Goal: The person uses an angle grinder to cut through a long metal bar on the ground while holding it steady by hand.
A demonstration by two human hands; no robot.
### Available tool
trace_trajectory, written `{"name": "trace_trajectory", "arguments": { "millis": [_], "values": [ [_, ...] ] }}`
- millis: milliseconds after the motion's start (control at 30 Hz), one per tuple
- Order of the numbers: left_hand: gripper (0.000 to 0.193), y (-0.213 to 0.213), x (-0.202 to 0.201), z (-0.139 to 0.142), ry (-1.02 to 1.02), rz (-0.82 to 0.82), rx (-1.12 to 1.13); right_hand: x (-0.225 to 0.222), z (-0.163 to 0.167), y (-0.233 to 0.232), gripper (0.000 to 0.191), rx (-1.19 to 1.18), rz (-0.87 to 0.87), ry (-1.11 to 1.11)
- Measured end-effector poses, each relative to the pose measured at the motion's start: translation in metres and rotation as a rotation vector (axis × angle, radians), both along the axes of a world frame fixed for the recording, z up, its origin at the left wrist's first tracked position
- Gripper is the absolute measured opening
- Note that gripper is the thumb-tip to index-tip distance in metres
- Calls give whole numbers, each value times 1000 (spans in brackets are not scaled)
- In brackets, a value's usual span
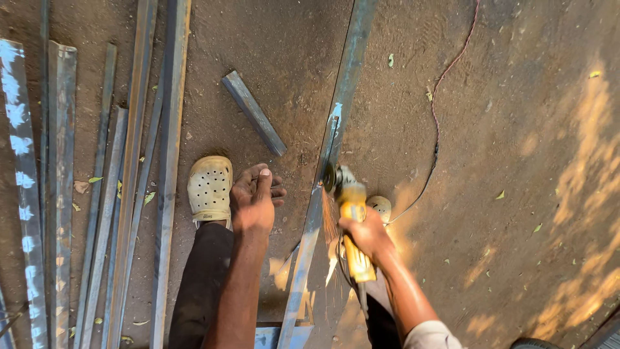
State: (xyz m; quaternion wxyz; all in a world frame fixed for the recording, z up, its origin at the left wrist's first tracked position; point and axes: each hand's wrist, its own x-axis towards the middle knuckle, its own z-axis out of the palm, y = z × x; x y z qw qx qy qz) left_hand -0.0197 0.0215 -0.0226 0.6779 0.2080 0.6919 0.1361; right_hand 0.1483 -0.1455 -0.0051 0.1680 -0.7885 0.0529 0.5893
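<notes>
My right hand point(366, 234) grips a yellow angle grinder point(352, 216). Its disc point(330, 176) touches a long steel angle bar point(341, 97) that lies on the dirt ground, and sparks fly back from the cut. My left hand point(254, 201) hangs free above the ground, fingers loosely apart, holding nothing, just left of the bar. My left foot in a cream perforated clog point(209, 189) stands beside that hand. The other clog point(380, 206) peeks out behind the grinder.
Several long steel bars point(132, 161) lie side by side at the left. A short cut-off piece of bar point(254, 113) rests on the dirt ahead of my left foot. The grinder's red cable point(437, 123) runs away to the upper right.
</notes>
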Motion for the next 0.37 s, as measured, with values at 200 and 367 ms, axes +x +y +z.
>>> {"name": "trace_trajectory", "arguments": {
  "millis": [200,367],
  "values": [
    [41,-2,-3,-2,-41,15,16,-2,1,2,18,-32,61,-17],
    [43,-2,-3,-3,-31,-9,27,6,25,25,20,-87,117,-39]
  ]
}}
